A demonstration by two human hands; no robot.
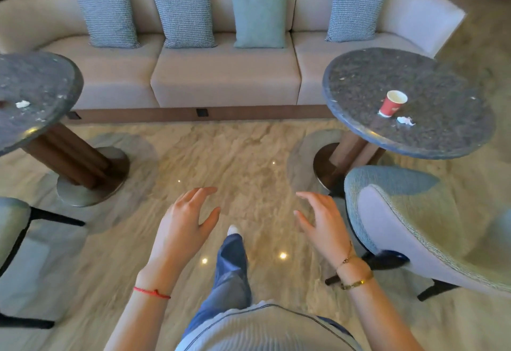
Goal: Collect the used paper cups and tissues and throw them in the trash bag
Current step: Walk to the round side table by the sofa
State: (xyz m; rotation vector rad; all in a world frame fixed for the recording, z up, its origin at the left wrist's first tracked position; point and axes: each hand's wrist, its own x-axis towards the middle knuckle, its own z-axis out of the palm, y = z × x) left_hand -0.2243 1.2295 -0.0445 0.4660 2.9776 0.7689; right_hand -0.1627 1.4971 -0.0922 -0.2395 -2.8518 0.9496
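Both grips loose; red paper cup (392, 103) unmarked.

A red paper cup (392, 103) stands on the round dark table (431, 80) at the right of the frame, with a crumpled white tissue (405, 121) just beside it. Another tissue (22, 104) lies on the table at the left edge (41, 80). Low in the middle, the left hand (184, 225) and right hand (323, 222) hang over the floor, fingers loose, holding nothing. A long sofa (225, 74) with four pillows fills the top.

Red paper cup (392, 104), white inside; white tissue (405, 121); dark speckled bench (442, 80); three houndstooth cushions (184, 16), one plain green.
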